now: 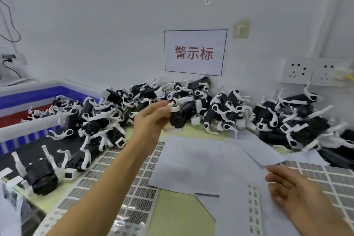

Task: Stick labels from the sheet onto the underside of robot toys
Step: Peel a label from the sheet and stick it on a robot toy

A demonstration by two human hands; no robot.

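- The left hand (153, 119) gripped a black-and-white robot toy (177, 118) above the heap of toys (220, 109) along the wall
- The right hand (293, 189) lay slack, fingers loose, touching the label sheet (325, 176)
- Blank backing papers (191, 163) covered the table (178, 214) between them — a blue crate (28, 99) stood left

Bright, even light; soft overall blur, wide-angle bending at edges, faint shadows on paper.

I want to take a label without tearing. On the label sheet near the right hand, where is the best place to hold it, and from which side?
Probably pinch the near edge of the label sheet, coming from the right hand. It lies flat, that edge looks free, and the grid leaves bare margins.
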